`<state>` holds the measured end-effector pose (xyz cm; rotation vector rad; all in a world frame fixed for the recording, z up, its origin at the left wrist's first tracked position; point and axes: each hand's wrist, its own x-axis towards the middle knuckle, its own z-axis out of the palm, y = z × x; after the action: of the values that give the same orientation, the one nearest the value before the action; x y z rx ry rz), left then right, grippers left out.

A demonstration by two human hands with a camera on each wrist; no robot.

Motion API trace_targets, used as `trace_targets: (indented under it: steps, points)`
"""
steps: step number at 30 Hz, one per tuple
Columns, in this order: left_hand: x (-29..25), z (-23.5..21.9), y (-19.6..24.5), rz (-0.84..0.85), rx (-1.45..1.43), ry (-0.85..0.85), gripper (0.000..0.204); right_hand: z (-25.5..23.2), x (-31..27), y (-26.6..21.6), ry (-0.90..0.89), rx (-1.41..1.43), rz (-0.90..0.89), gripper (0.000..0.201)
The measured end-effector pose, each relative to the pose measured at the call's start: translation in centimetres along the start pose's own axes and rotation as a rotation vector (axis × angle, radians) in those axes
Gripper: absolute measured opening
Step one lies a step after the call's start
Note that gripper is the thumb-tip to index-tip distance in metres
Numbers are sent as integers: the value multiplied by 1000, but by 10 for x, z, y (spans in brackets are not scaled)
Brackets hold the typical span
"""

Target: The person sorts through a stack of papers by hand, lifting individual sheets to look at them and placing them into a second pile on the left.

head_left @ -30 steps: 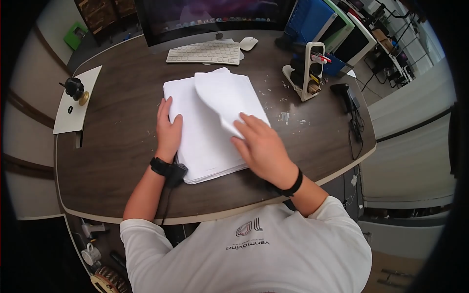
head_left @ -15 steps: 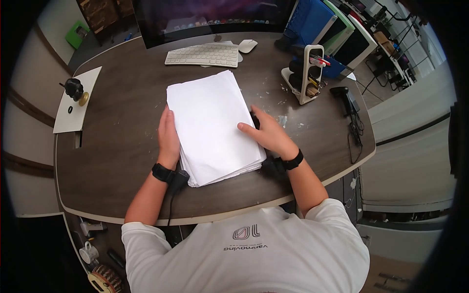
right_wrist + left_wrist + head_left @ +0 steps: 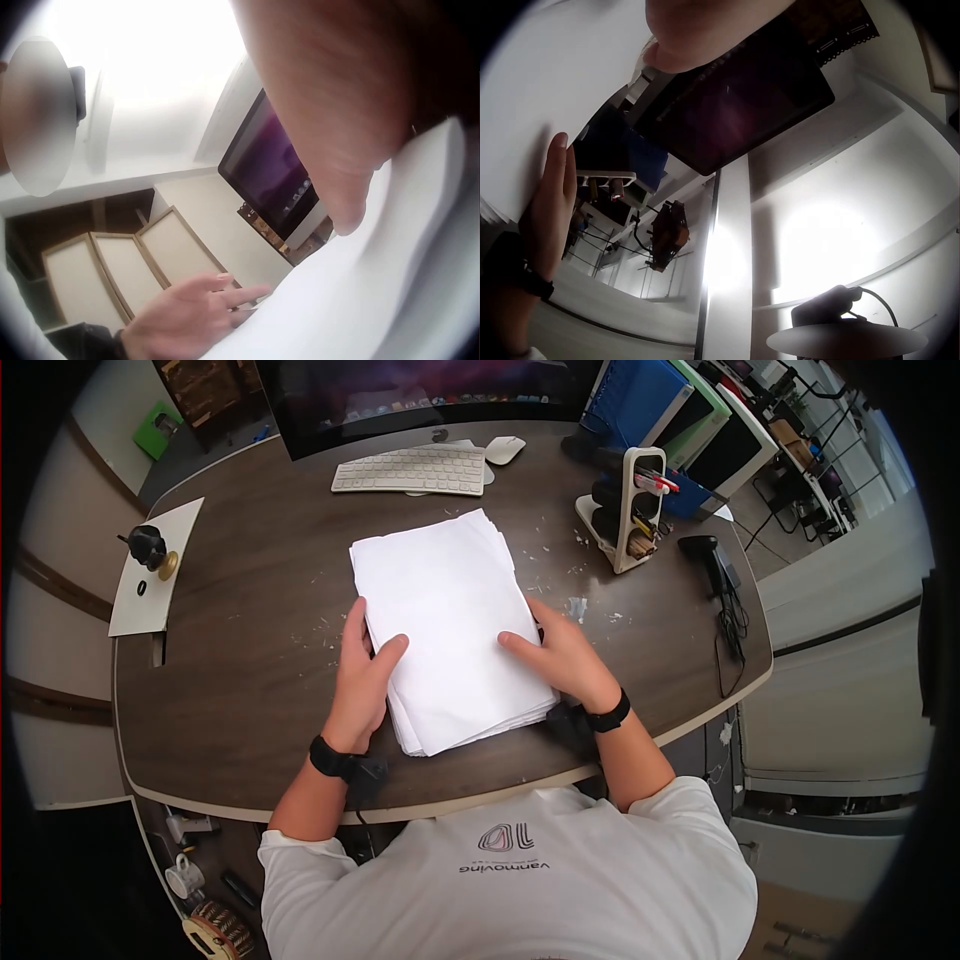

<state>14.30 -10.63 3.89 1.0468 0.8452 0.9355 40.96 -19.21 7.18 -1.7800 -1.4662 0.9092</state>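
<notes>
A stack of white paper lies slightly turned on the desk in front of the person, its lower sheets showing unevenly at the near edge. The left hand holds its left side, thumb over the top sheet and fingers along the edge. On the opposite side the right hand grips the right edge, its thumb also on top and its other fingers partly hidden by the paper. The right wrist view shows the paper bowed close to the right thumb, with the left hand across from it.
Behind the paper are a white keyboard, a mouse and a monitor. A pen holder stands at the right, near a black corded device. Paper scraps lie on the desk.
The right hand has let the lifted top sheet down flat and moved to the stack's right edge. The left thumb has come over the top sheet, and the stack has shifted slightly right and nearer.
</notes>
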Motion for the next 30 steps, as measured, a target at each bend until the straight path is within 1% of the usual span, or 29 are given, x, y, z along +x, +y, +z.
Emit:
trace_targets:
  steps: [2,3,5,6,7,9,10,11,12,13,14,15,16,17,19,20,22,23,25,29,30]
  points:
    - [7,-6,4,-12,-97,89,82,8,2,12,75,130,59,73]
    - [8,-8,8,-10,-92,87,82,9,3,15,79,135,57,73]
    - [8,-12,17,-170,-149,224,86,7,3,22,87,383,238,70]
    - [9,-16,11,-166,-161,192,87,7,4,29,74,477,258,69]
    - [9,-16,11,-165,-163,197,87,5,4,27,69,475,257,69]
    - [8,-13,10,-268,-242,119,85,1,1,20,16,560,293,64]
    - [8,-10,9,-298,-271,84,78,-1,-1,17,12,557,294,64]
    - [10,-11,8,-298,-274,88,78,-3,-3,15,-8,471,279,61]
    - [12,-13,5,-293,-235,-11,72,-3,-4,14,-28,385,262,59]
    - [13,-15,3,-287,-196,-108,66,-2,-6,13,-34,383,260,59]
    - [13,-16,0,-285,-200,-100,66,0,-9,12,13,188,182,61]
    - [12,-17,-3,-201,92,-122,64,3,-12,12,60,-6,99,64]
    - [11,-16,-1,-116,385,-141,62,7,-15,8,118,-128,44,64]
    - [8,-13,0,-120,383,-132,62,7,-17,5,108,-129,42,64]
    - [1,-6,4,190,1036,33,67,5,-24,-7,82,-251,100,62]
    - [2,-5,2,188,1035,36,67,6,-24,-5,78,-252,100,62]
    - [3,-2,-1,281,1035,44,74,7,-24,3,145,-270,-36,60]
    - [2,1,1,278,1031,51,74,6,-24,4,138,-275,-39,60]
    - [1,8,7,190,767,31,74,5,-20,4,74,-75,55,55]
    - [13,-3,-10,170,751,67,78,9,-22,13,104,-117,55,53]
    - [18,-7,-18,81,482,35,71,12,-23,15,98,6,105,54]
